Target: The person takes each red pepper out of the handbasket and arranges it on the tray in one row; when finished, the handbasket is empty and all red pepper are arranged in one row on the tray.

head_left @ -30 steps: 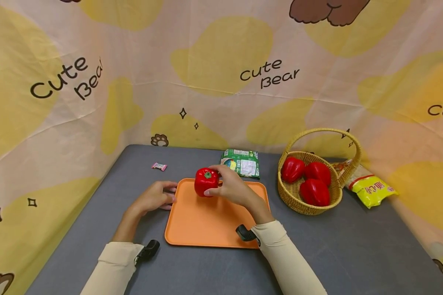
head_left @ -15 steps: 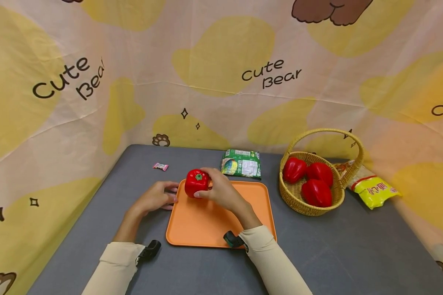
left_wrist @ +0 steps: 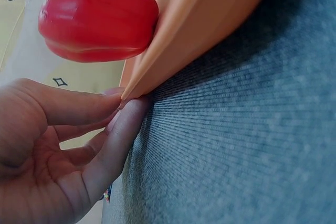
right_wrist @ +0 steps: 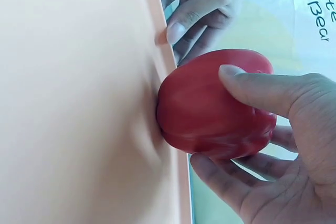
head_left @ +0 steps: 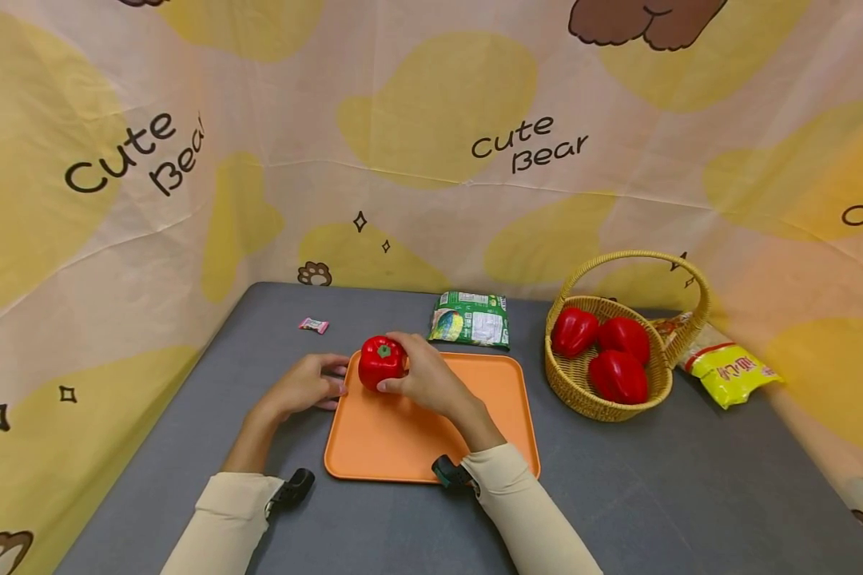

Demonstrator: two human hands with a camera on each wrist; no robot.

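Observation:
A red bell pepper (head_left: 378, 369) with a green stem stands upright at the far left corner of an orange tray (head_left: 384, 451). My right hand (head_left: 433, 382) grips it from the right, thumb on the near side and fingers round the far side. In the right wrist view the pepper's base (right_wrist: 167, 114) meets the tray's surface. My left hand (head_left: 304, 388) is at the tray's left edge. Its thumb and forefinger pinch the rim, as the left wrist view shows close up (left_wrist: 79, 145).
Right of the tray, a wicker basket (head_left: 582, 398) with a tall handle holds three red bell peppers (head_left: 618, 377). Behind the basket lies a yellow snack bag (head_left: 729, 371). A green packet (head_left: 470, 319) lies beyond the tray, and a small pink-wrapped candy (head_left: 313, 326) lies at the back left.
My right hand has carried the bell pepper leftward across the tray, then slightly down onto its far left corner. My left hand stays at the rim.

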